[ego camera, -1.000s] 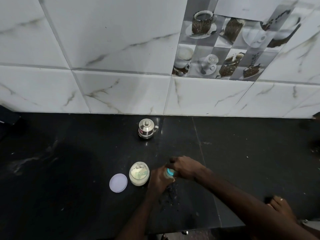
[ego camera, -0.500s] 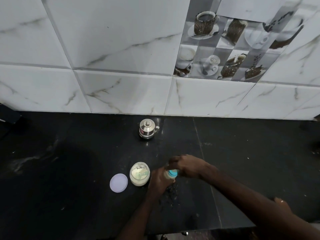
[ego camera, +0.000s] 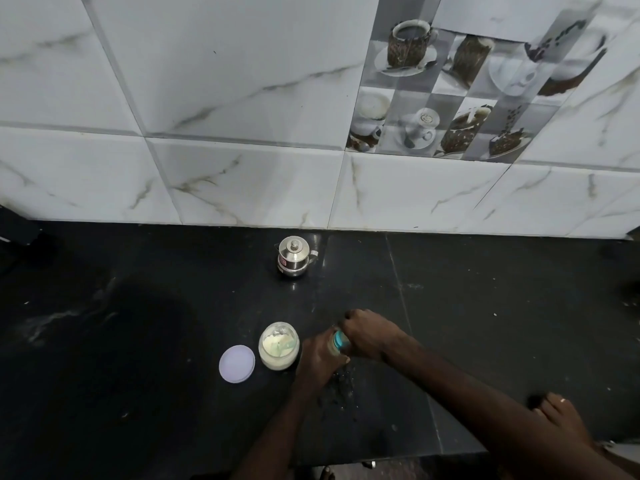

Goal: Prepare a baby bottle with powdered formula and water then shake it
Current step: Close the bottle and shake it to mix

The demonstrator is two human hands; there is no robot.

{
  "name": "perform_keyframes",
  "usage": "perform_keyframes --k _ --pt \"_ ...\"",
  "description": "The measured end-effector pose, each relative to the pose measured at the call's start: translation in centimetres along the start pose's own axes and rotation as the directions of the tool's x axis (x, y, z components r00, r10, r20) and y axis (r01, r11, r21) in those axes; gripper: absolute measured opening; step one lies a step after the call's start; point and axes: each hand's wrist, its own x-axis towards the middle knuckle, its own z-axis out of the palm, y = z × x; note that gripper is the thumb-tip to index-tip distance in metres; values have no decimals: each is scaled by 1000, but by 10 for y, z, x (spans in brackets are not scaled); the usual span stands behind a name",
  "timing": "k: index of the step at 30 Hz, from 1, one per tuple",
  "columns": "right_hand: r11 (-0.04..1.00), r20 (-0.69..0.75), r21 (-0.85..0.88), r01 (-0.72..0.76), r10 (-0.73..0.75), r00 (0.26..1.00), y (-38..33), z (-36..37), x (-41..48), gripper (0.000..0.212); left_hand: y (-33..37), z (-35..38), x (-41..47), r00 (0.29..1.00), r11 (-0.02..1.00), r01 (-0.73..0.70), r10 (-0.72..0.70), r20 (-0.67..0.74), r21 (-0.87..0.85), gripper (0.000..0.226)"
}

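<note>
Both hands stay clamped on bottle (ego camera: 337, 342) near surface's front edge: left hand (ego camera: 320, 358) steadies, right hand (ego camera: 369, 336) twists cap (probably sealing before shaking).

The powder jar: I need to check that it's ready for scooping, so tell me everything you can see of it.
The powder jar is a small round jar that looks like clear glass or plastic. It stands upright and open on the black countertop, with pale cream powder inside. Its round white lid lies flat just to its left, close but apart from it. The left hand is right beside the jar; whether they touch cannot be told. No scoop can be made out in it.
</note>
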Motion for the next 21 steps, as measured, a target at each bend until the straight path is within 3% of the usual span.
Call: perform_keyframes --k 4,10,13,16,21 --pt "993 -26 -35 -114 113 993 -7 -3 -3 34 1 -2 -3 996 998 -46 42 -76 -53 53" --pt "998 -16 -62 -24 24 1000 -6 -10 -6 34 -1 0 -4 993 999 -41 38 -111 -23 40" --pt "993 -7 -74 -96 96 995 -13 -15 -8 25 2 -1 -3 993 997 -58 52 -101 -57 47" --pt "977 -20 -61 -202 201 979 -16 -19 -7 33 7 -2 -3 996 998 -40 37 -80 -43 47" --pt "990 2 -55 -132 132 991 -17 -16 -10 33 2 -1 -5 991 997 -76 72 -112 -33 40"
